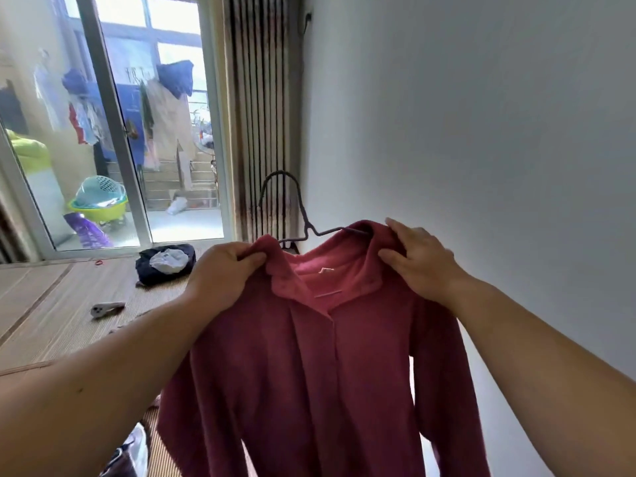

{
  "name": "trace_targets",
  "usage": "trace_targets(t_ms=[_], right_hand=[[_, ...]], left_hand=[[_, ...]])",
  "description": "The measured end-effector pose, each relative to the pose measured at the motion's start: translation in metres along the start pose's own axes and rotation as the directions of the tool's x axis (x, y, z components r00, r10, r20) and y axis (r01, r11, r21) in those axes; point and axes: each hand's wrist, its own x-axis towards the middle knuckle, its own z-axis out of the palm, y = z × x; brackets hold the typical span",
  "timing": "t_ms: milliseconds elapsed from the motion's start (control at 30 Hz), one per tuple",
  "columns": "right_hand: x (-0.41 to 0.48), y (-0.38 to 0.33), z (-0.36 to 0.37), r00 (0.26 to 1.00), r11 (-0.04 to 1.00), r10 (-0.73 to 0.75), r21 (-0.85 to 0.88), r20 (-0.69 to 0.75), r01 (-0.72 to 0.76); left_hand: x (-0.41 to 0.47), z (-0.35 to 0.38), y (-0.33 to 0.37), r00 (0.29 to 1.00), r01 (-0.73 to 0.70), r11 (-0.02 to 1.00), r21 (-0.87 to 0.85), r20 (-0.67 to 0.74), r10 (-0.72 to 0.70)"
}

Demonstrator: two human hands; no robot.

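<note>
Fitting a dusty-pink fleece collared shirt (pixel 309 373) onto a dark wire hanger (pixel 303 215), a person is working beside a sliding glass door (pixel 113 132) and a striped curtain (pixel 261 98). Near the far edge of the woven straw mat (pixel 51 304), a dark bundle of clothes with a white piece on top (pixel 165 263) is lying, and a small white plastic object (pixel 106 308) is resting nearer the mat's middle.

The left hand (pixel 223 270) is pinching the shoulder of the shirt on its side, fingers and thumb curled round a fold of fleece by the collar. The shirt is hanging in the air between both hands, above the mat's right edge and before the pale wall (pixel 481 132), with its sleeves drooping. The hanger's hook is standing up behind the collar. One wire arm is running into the far shoulder, while the other is hidden by fabric. The right hand (pixel 418 259) is gripping collar and shoulder there, fingers curled over the top.

Doing this step well likely means drawing each shoulder fully over its wire arm, centring the collar under the hook and pulling evenly, so the fleece is not stretching and the hanger is not tipping.
</note>
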Motion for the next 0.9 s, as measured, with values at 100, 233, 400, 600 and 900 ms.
trace_targets(t_ms=[100, 233, 400, 600, 900], right_hand=[[0.025, 0.014, 0.008, 0.996, 0.979, -0.09, 0.186, 0.013, 0.086], [0.058, 0.022, 0.036, 0.98, 0.944, -0.199, 0.271, 0.012, 0.189], [0.126, 0.032, 0.089, 0.961, 0.912, -0.276, 0.324, 0.032, 0.251], [0.243, 0.024, 0.163, 0.923, 0.885, -0.363, 0.356, 0.127, 0.299], [0.413, -0.001, 0.273, 0.834, 0.855, -0.469, 0.388, 0.289, 0.346]], left_hand=[[0.01, 0.023, -0.001, 1.0, -0.003, 0.999, -0.04, 0.006, 0.003], [0.02, 0.042, -0.022, 1.0, 0.01, 1.0, -0.026, 0.004, -0.01], [0.044, 0.054, -0.08, 0.999, 0.031, 0.998, 0.053, 0.029, -0.032], [0.115, 0.069, -0.149, 0.957, 0.177, 0.982, 0.059, 0.223, -0.186], [0.22, 0.119, -0.24, 0.888, 0.394, 0.881, 0.261, 0.137, -0.438]])
